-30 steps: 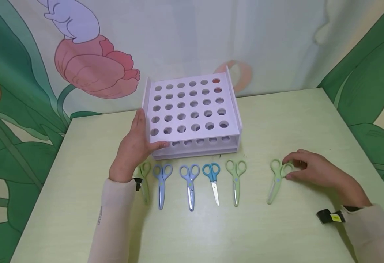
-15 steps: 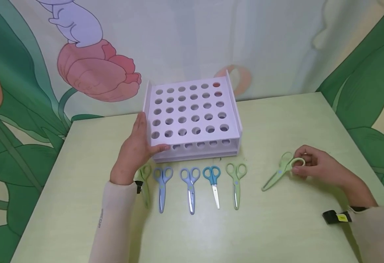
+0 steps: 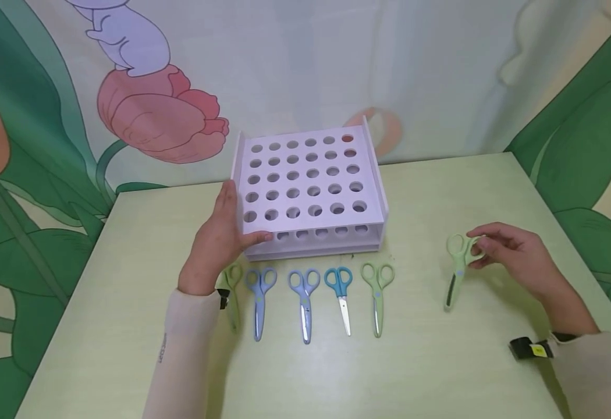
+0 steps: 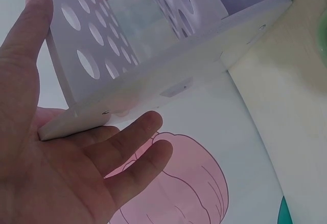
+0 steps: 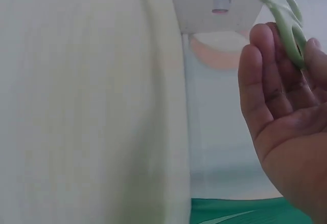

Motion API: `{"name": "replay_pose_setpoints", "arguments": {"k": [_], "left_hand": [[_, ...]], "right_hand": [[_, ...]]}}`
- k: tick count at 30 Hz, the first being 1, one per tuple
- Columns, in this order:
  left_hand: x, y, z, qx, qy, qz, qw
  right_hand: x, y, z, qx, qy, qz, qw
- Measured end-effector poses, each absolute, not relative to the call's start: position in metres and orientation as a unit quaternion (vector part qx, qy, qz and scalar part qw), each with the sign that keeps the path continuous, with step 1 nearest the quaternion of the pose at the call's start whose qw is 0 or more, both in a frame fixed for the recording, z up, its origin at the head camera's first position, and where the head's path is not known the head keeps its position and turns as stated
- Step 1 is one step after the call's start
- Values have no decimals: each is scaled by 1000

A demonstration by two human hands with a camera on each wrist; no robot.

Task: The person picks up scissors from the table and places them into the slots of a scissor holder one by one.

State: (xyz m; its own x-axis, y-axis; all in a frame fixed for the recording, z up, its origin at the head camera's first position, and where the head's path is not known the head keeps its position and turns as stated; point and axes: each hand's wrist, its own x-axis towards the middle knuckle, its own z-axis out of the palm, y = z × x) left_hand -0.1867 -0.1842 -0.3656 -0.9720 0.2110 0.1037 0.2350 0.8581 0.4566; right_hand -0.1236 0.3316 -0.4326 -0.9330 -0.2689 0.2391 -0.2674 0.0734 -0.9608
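Note:
A white rack (image 3: 283,203) with rows of round holes stands at the back of the table. My left hand (image 3: 212,247) holds its left side, thumb across the front edge and fingers along the outer side panel (image 4: 168,81). Two of those fingers are held off the panel. To the right, my right hand (image 3: 517,256) pinches one handle loop of light green scissors (image 3: 459,272) between thumb and fingertips. The scissors hang with their blades pointing down over the table; their loops show in the right wrist view, at the fingertips (image 5: 260,35).
Along the rack's front lie two blue-violet scissors (image 3: 259,295) (image 3: 306,299), teal-handled scissors (image 3: 339,282) and green scissors (image 3: 378,291). More green scissors (image 3: 233,299) are partly hidden by the left wrist. A printed curtain (image 3: 441,75) hangs behind the table (image 3: 368,378).
My right hand has lifted the light green scissors from the table, swung them sideways and then turned their blades downward. My left hand stays on the rack.

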Motion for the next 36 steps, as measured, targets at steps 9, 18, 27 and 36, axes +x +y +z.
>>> {"name": "replay_pose_setpoints", "arguments": {"k": [9,18,27,36], "left_hand": [[-185,-180,-362,-116,-964,-240,18],[-188,-179,-367,-116,-964,-240,14],[-189,-177,-370,-113,-962,-249,7],[-188,-182,-366,-108,-961,-256,18]], "right_hand": [[-116,310,-399,-157,801,-576,-40],[-116,288,-367,-154,774,-612,-50],[-125,269,-334,-193,647,-729,-107],[-143,232,-304,-215,592,-764,-140]]}}
